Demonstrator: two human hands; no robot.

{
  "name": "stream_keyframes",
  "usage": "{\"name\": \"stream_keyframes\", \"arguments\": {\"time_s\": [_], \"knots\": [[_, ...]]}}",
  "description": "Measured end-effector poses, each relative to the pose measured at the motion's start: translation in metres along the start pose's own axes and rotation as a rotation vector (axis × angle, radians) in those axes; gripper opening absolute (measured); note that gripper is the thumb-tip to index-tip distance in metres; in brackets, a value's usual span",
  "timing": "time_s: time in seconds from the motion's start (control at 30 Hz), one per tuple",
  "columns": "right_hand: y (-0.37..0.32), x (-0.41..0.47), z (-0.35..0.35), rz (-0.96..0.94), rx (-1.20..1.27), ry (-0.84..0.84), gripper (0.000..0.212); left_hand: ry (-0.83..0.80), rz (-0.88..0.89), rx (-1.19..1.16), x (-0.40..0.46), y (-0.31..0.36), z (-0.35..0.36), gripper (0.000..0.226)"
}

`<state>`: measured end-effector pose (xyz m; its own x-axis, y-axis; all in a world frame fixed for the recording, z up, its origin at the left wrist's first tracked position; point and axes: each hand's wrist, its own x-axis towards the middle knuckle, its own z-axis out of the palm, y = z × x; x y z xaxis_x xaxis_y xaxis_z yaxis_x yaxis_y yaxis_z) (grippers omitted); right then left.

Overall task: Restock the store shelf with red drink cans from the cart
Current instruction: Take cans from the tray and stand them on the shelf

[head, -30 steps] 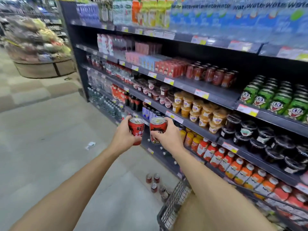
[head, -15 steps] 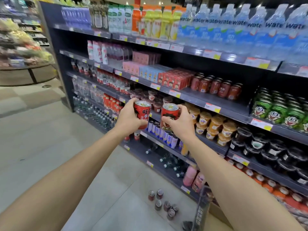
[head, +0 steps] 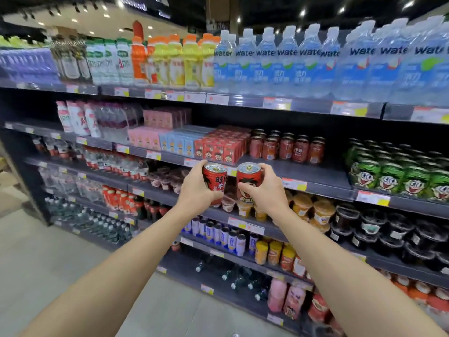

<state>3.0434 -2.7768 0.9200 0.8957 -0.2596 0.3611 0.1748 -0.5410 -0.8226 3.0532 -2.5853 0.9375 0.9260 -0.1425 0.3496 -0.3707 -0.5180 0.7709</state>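
At the centre of the frame, the fingers [head: 266, 170] of the right hand [head: 268, 190] curl round a red can [head: 248, 182], held upright with its cartoon face toward the camera. Just to its left, the left hand [head: 195, 188] wraps another red can [head: 215, 184], also upright; the two cans sit close together, a narrow gap between them. Both are raised in front of the grey shelf [head: 315, 177] edge, whose bare stretch lies just right of the hands, below a row of red cans [head: 286, 148] standing further back. Green cans [head: 398, 176] fill the right side.
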Motion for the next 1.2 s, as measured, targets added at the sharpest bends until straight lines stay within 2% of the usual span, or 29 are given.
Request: {"name": "stream_keyframes", "arguments": {"time_s": [0.37,0.57,0.83,1.03,1.2], "knots": [[0.032,0.083,-0.008,0.084,-0.081,0.165,0.069,-0.086,0.115,-0.073,0.128,-0.018,0.055,0.098],[0.063,0.120,-0.014,0.171,-0.141,0.267,0.075,-0.185,0.177,-0.115,0.186,-0.026,0.097,0.098],[0.079,0.170,-0.025,0.277,-0.147,0.456,0.069,-0.324,0.239,-0.205,0.265,-0.028,0.152,0.097],[0.099,0.189,-0.023,0.372,-0.202,0.561,0.074,-0.392,0.286,-0.231,0.294,-0.031,0.190,0.095],[0.117,0.199,-0.020,0.411,-0.237,0.566,0.076,-0.390,0.294,-0.261,0.299,-0.037,0.212,0.094]]}}
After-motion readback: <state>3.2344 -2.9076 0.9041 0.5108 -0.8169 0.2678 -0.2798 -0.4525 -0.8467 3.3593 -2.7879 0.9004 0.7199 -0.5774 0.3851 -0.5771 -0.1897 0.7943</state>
